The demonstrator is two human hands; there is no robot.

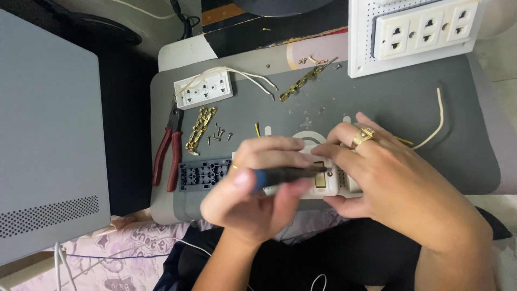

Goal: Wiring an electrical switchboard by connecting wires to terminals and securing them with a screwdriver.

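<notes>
Head view: the left hand (253,194) has its grip closed around the blue-and-black handle of a slim screwdriver (288,173), whose long axis runs nearly level, from that hand rightward. Its tip lies hidden at the face of a white plastic socket housing with a brass insert (321,180). The housing sits at the near edge of the grey desk (388,102), just right of the left hand and directly under the right. The right hand (388,178), wearing a gold ring, pinches the housing, fingers on top and thumb below, so it is the nearer hand.

Further left lie red-handled pliers (167,151), a brass contact strip (200,127), loose small screws (218,133), a dark grey socket frame (203,173) and a white three-outlet socket block with wires (203,90). A white outlet panel (414,32) stands at the far right.
</notes>
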